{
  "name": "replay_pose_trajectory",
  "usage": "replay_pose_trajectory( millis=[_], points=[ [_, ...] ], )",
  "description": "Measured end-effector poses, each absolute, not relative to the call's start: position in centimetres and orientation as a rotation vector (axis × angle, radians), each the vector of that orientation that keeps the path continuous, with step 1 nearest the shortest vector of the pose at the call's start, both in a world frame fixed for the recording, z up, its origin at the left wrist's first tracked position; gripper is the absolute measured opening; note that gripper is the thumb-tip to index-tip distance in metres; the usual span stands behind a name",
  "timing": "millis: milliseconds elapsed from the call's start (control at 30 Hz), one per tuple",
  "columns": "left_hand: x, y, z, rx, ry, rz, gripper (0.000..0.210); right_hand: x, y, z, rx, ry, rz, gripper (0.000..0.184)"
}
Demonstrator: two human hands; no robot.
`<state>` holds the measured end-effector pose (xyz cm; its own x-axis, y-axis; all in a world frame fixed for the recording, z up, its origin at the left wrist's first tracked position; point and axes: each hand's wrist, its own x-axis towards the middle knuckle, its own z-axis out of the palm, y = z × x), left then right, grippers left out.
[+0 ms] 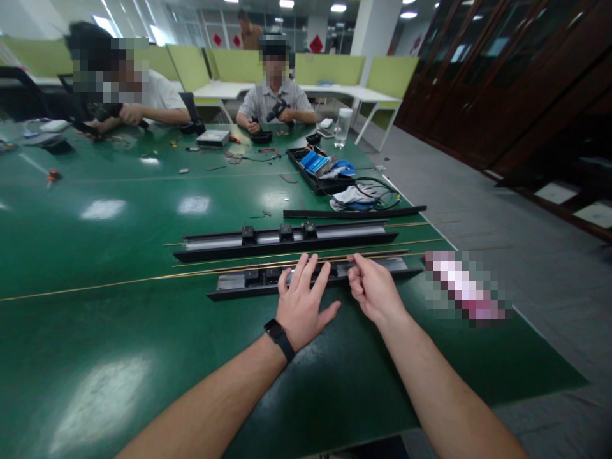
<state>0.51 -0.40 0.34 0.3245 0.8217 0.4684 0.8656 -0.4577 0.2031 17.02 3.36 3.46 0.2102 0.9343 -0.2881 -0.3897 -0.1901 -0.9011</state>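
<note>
Just below the middle of the frame, the left hand (302, 305) lies with fingers spread flat on the near black rail (306, 278), its fingertips reaching the thin brass rods (229, 269) that run along the rail's far edge. A black watch (280, 338) sits on that wrist. Just to the right, the right hand (375, 290) is curled with thumb and forefinger pinched together on one of the rods where they cross the rail. A second black rail (287, 239) with three small black blocks lies just beyond, parallel, with a thin black strip (354, 213) behind it. Further up and right are a black tray (306, 171) of blue parts, a bundle of cables (368, 194) and a clear bottle (343, 126). All rest on the green table (119, 319). At the top of the frame two other people sit across the table, their hands on small tools.
</note>
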Motion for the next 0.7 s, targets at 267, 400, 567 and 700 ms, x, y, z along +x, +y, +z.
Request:
replay_pose_trajectory(
  millis=[267, 400, 567, 700],
  points=[
    [0.52, -0.41, 0.33, -2.48, -1.596, -0.797, 0.071, 16.8, 3.25, 3.35, -1.204, -0.701, 1.414, 0.028],
    [0.53, -0.4, 0.3, -2.48, -1.587, -0.797, 0.072, 17.03, 3.36, 3.4, -1.208, -0.627, 1.328, 0.026],
    [0.56, -0.36, 0.2, -2.473, -1.592, -0.8, 0.072, 16.95, 3.31, 3.27, -1.202, -0.683, 1.371, 0.026],
    [0.52, -0.36, 0.2, -2.475, -1.584, -0.801, 0.071, 16.94, 3.28, 3.34, -1.202, -0.675, 1.385, 0.025]
  ],
)
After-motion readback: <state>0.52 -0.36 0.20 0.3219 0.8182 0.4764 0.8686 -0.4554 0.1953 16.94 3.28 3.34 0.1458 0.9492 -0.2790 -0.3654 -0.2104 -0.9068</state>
